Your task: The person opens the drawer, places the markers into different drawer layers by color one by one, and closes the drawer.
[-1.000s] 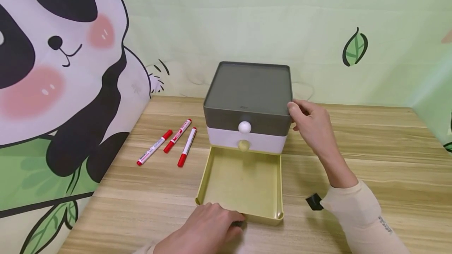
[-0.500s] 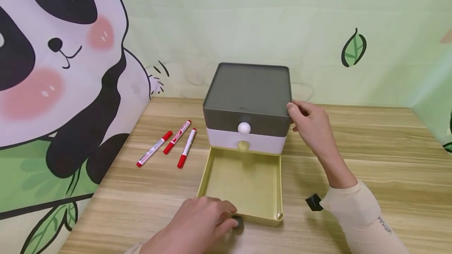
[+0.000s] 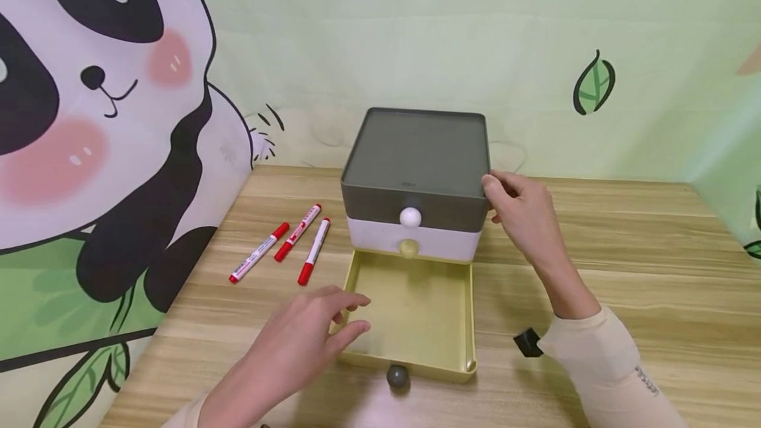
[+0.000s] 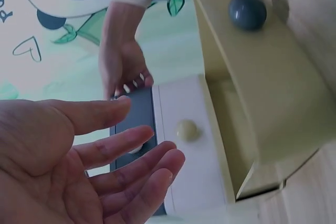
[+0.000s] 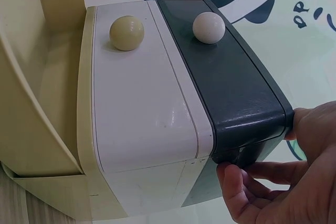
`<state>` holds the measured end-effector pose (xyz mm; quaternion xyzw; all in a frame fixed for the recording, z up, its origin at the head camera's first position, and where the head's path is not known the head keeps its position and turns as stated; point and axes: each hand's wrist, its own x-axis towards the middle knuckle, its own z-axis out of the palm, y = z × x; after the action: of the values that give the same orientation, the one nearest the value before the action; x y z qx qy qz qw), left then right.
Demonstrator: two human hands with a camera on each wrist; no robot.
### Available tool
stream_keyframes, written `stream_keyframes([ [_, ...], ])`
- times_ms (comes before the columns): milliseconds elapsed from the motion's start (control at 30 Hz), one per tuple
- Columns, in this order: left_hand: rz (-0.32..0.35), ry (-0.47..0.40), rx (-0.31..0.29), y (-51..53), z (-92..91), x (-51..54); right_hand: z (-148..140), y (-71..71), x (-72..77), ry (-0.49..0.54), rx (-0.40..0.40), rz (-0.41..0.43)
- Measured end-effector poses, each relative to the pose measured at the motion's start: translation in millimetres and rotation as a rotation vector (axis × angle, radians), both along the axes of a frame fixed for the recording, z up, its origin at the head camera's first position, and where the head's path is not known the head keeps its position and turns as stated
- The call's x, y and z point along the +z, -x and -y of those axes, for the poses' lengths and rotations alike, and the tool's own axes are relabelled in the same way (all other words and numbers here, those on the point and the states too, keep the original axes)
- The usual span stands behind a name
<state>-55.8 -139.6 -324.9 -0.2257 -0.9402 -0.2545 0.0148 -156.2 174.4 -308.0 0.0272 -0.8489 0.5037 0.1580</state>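
A stacked drawer box (image 3: 419, 150) stands on the table, dark grey on top, white in the middle and yellow-green at the bottom. Its bottom drawer (image 3: 428, 312) is pulled far out, bare inside, with a round grey knob (image 3: 398, 376) on the front. My left hand (image 3: 294, 342) hovers over the drawer's left front corner, fingers spread and loosely bent. The left wrist view shows nothing in that hand (image 4: 100, 166). At the box's right front corner, my right hand (image 3: 526, 216) grips the dark top section between thumb and fingers.
Left of the box lie three red-and-white markers: a left one (image 3: 259, 253), a middle one (image 3: 298, 233) and a right one (image 3: 314, 251). A small black block (image 3: 527, 342) shows at the right cuff. A panda-printed cloth (image 3: 368, 38) hangs behind the wooden table (image 3: 654, 269).
My left hand has let go of the grey knob and moved up and left, over the drawer's left side. The drawer stays pulled out. My right hand keeps its grip on the box.
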Motion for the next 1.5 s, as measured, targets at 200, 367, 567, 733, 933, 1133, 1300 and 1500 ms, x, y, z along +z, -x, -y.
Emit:
stream_keyframes([
  [200,-0.012,-0.04,0.076,14.6,13.2,8.5,0.2,0.8,-0.4,-0.003,-0.001,-0.012],
  [367,-0.052,-0.081,0.111,30.2,27.6,11.0,0.3,0.8,-0.5,0.001,-0.004,-0.016],
  [567,-0.041,-0.112,0.159,51.5,45.1,6.1,0.3,0.2,0.0,-0.006,0.0,-0.01],
  [733,-0.024,-0.115,0.204,66.2,56.8,-0.9,0.3,0.2,-0.4,-0.007,0.0,-0.015],
  [933,-0.014,-0.118,0.242,78.1,64.7,-9.4,0.1,0.3,-0.3,-0.014,-0.001,-0.015],
  [1133,-0.025,-0.112,0.251,92.1,67.0,-19.4,0.2,0.0,0.4,-0.008,-0.001,-0.007],
  [1300,0.007,-0.13,0.278,108.0,65.8,-28.1,0.2,-0.4,0.1,-0.005,-0.002,-0.003],
  [1500,0.045,-0.154,0.31,127.6,60.1,-39.3,0.0,0.0,-0.3,0.0,-0.002,0.0],
])
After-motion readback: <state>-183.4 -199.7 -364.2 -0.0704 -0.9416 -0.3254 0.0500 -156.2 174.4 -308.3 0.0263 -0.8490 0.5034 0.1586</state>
